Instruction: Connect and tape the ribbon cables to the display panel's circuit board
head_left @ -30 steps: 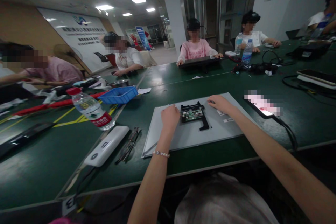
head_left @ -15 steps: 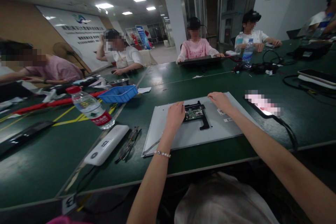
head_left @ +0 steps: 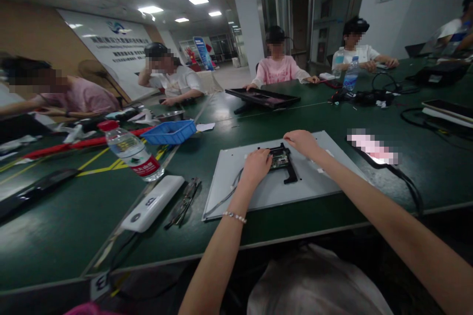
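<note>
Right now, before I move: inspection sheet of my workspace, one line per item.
Surface: green table, shiny under the lights.
Job's things: black frame with circuit board, on grey panel.
Clutter: bottle, white pack, glasses and blue basket left of panel; lit phone right.
Hands: left hand over frame's left part; right hand by its far right corner; grip unclear on both.
Cables: one at white pack, running toward the near edge; dark ones at phone.
Surroundings: several people around the table.
</note>
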Tool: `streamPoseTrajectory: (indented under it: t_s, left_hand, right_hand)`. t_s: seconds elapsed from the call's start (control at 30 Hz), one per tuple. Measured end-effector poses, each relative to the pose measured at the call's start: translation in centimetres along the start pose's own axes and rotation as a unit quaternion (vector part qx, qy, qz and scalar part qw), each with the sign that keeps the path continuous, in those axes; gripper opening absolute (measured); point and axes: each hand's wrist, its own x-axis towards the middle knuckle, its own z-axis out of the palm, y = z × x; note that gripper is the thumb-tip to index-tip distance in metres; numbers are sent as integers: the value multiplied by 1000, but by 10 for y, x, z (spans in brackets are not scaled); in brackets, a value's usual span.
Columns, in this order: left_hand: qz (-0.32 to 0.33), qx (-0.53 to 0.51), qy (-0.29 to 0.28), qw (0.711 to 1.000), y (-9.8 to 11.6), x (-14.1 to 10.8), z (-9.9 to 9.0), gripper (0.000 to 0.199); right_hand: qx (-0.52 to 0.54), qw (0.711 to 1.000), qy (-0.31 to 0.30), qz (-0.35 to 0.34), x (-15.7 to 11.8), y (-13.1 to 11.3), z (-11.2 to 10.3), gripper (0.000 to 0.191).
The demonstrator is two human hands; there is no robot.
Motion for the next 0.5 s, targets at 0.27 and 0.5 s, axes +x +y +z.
streamPoseTrajectory:
  t_s: [0.27, 0.5]
  left_hand:
    - [-4, 9, 1, 1000, 0, 0, -1, 28]
    - [-11, 7, 2, 1000, -2, 0, 3, 27]
  right_hand:
    - [-14, 996, -81, -18, 19, -28, 19, 22]
    - [-20, 995, -80, -61, 20, -25, 24, 23]
